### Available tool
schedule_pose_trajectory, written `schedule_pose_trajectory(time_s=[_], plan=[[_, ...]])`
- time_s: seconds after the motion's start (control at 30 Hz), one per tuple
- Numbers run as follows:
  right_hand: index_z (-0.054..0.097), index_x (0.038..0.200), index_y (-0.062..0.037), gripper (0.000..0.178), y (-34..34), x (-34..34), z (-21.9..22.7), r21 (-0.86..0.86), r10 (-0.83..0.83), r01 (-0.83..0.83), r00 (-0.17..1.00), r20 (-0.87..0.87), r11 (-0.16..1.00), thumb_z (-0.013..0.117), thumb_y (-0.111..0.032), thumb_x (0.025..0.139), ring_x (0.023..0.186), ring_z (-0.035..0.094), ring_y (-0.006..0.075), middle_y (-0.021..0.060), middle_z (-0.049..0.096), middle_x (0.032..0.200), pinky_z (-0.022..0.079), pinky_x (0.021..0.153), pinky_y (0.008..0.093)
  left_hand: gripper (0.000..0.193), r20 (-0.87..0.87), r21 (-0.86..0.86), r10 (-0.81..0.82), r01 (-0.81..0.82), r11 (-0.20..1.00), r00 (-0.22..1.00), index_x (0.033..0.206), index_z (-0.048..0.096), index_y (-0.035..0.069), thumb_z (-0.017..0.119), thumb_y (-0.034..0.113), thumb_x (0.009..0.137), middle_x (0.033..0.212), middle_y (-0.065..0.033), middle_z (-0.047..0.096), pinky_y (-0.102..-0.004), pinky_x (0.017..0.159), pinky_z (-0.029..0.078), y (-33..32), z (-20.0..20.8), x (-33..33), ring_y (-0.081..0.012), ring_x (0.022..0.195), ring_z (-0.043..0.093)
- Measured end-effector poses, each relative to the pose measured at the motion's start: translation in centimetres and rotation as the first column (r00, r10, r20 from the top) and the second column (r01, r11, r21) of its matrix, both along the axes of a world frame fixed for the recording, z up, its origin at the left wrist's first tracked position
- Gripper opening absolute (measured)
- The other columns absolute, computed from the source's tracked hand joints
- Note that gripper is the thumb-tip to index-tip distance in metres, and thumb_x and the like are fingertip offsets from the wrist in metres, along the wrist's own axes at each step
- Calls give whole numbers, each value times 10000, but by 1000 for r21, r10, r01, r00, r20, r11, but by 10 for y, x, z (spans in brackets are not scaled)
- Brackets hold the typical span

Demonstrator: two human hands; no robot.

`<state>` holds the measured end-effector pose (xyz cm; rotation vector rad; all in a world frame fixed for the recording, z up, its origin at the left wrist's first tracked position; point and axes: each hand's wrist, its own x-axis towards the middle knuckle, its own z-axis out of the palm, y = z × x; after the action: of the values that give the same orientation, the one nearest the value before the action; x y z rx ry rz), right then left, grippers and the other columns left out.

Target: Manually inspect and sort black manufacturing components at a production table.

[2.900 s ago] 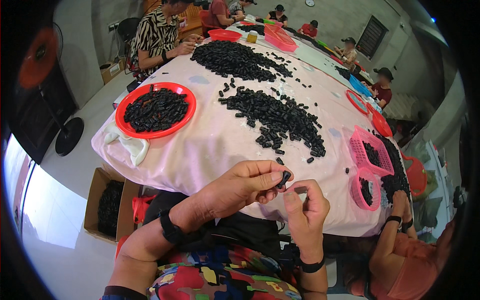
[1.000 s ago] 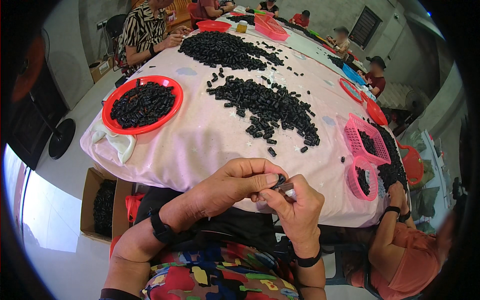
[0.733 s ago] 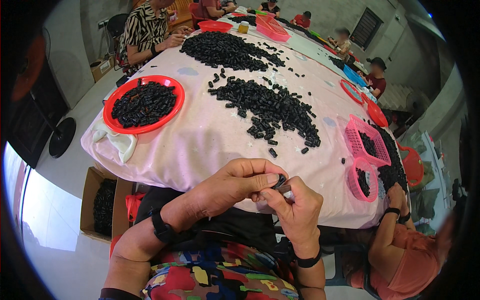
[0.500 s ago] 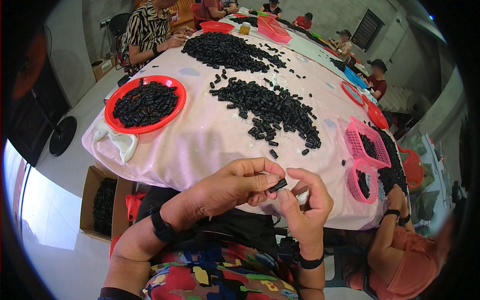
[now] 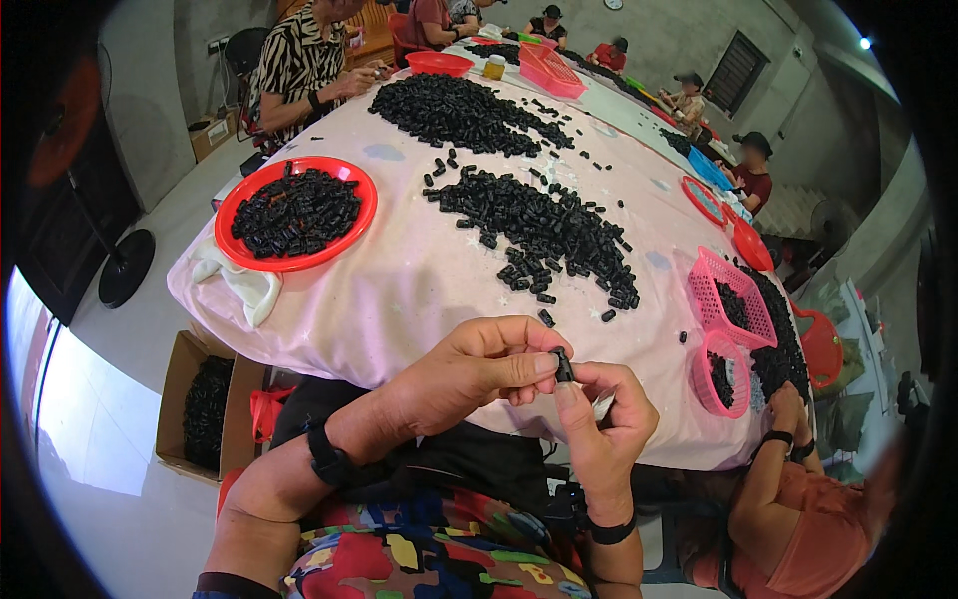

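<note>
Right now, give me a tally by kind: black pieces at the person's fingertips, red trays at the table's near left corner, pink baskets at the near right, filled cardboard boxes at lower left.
Black piece, at the fingertips of the left hand and right hand: 1
Red tray: 1
Pink baskets, a rectangular basket and a round basket: 2
Cardboard box: 1
Total: 5

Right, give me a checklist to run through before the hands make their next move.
1. Left hand grips the black piece: ok, pinched between thumb and fingers.
2. Right hand positioned close: ok, its thumb at the piece's lower end.
3. Pale item in the right hand identified: cannot tell, mostly hidden.
4. Red tray on the table: ok, holding black pieces.
5. Nearer pile fully gathered: not ok, some pieces lie apart.
</note>
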<state>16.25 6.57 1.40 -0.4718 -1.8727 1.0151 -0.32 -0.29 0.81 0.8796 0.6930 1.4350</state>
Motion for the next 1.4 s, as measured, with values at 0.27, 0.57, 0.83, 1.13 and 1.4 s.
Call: schedule_pose_trajectory(time_s=[0.27,0.57,0.83,1.13,1.4], plan=[[640,983,-3,237,4,0,-6,160,-60,61,998,-11,985,732,-38,768,596,567,54,64,671,805,419,507,185,216,2,0,0,0,1000,1000,1110,584,20,549,156,946,896,5,597,-210,730,453,3,-3,0,-57,776,547],[651,1027,1,291,2,1,0,211,-48,44,999,13,976,730,0,748,582,589,68,83,683,782,444,506,199,221,-17,21,-17,17,1000,1000,1109,585,20,540,167,951,888,4,600,-207,721,453,3,-2,-1,-55,769,552],[671,955,-16,245,5,-1,-4,428,-100,80,995,25,900,739,15,721,539,617,154,113,664,717,462,489,240,227,-16,-10,2,-2,1000,1000,1111,585,21,536,178,955,902,6,604,-202,713,439,2,-5,1,-49,783,543],[656,1022,-7,333,1,-5,-1,393,-91,84,996,1,916,737,35,701,547,637,186,117,671,732,474,480,247,225,-20,2,-10,10,1000,1000,1112,579,24,517,184,964,912,-2,616,-210,718,441,5,-8,1,-68,786,570],[666,1004,-30,326,5,-7,-4,617,-153,140,988,-32,774,751,22,694,460,546,184,79,581,593,409,425,281,244,42,-22,7,-6,1000,999,1142,572,20,520,181,965,927,-28,625,-219,722,458,4,-6,2,-81,793,587]])
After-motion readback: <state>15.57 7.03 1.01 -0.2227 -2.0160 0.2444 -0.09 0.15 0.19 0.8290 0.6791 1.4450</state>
